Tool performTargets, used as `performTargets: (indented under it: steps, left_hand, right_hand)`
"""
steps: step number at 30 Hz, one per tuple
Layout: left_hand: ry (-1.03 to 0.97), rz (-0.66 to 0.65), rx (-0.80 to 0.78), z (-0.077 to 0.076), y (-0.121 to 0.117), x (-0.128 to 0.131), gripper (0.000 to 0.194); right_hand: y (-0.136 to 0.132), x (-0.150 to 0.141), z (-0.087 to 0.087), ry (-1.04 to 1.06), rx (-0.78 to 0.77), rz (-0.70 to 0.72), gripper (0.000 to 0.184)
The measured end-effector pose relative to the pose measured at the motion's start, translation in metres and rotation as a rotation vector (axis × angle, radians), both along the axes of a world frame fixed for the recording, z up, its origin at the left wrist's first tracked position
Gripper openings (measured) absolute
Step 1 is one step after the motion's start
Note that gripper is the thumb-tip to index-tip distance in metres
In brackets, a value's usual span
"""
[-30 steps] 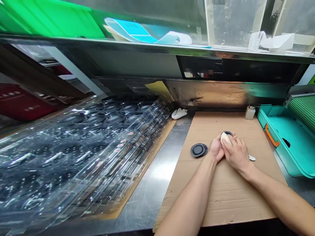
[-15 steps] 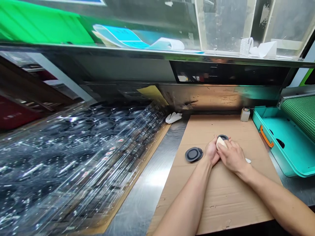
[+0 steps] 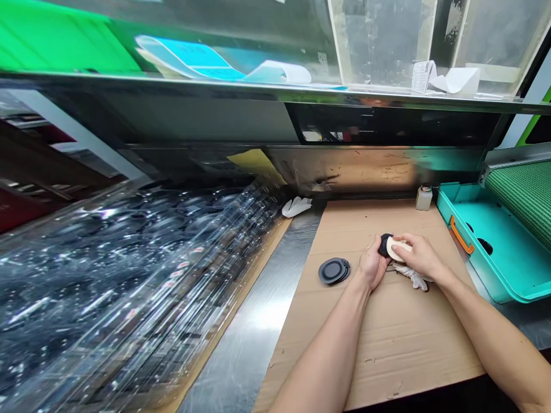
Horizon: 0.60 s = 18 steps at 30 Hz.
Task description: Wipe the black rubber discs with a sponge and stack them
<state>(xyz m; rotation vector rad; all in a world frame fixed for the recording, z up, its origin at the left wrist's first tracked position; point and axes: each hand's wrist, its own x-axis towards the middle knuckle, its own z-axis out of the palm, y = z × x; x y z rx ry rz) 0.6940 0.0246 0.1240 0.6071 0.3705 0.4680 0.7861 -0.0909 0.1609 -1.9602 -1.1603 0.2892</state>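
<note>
My left hand (image 3: 373, 263) is closed on a round black disc (image 3: 384, 245), holding it above the cardboard sheet (image 3: 344, 327). Between the fingers of my right hand (image 3: 419, 254) is a round cream-coloured pad (image 3: 396, 250), which overlaps the right side of the disc; whether they touch I cannot tell. Beneath my right hand lies a crumpled whitish cloth or glove (image 3: 412, 276), with a thin dark object partly hidden beside it. A small stack of dark grey round discs (image 3: 334, 271) rests on the cardboard, left of my left hand.
Clear plastic trays with dark parts (image 3: 129, 275) are stacked at the left. A small white bottle (image 3: 424, 198) stands at the cardboard's back right. On the right, a teal bin (image 3: 512, 275) with an orange handle holds dark pieces, beside a green conveyor belt (image 3: 527, 192). A metal ledge (image 3: 258, 89) crosses above.
My right hand has shifted right with the cream pad, uncovering more of it and the whitish cloth below. The disc in my left hand now shows a blacker face. The view has shifted slightly.
</note>
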Motion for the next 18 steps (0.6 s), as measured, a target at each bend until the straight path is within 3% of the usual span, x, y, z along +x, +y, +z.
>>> performTargets:
  steps: [3, 7, 11, 15, 18]
  left_hand:
    - [-0.018, 0.014, 0.037, -0.001, -0.003, 0.001, 0.029]
    - [-0.052, 0.008, 0.045, -0.001, -0.003, 0.002, 0.028]
    - [-0.010, -0.012, -0.008, 0.001, 0.001, 0.000, 0.031]
    - [0.013, -0.036, -0.026, 0.001, 0.002, 0.000, 0.032]
    - [0.048, -0.003, 0.005, -0.001, 0.001, 0.003, 0.030]
  right_hand:
    - [0.009, 0.002, -0.009, 0.095, 0.069, -0.007, 0.028]
    - [0.021, -0.002, -0.020, 0.276, 0.161, 0.032, 0.034]
    - [0.018, 0.001, -0.016, 0.370, 0.064, 0.131, 0.034]
    - [0.002, 0.011, 0.000, 0.160, -0.160, 0.129, 0.027]
    - [-0.001, 0.010, 0.007, -0.102, -0.164, -0.011, 0.031]
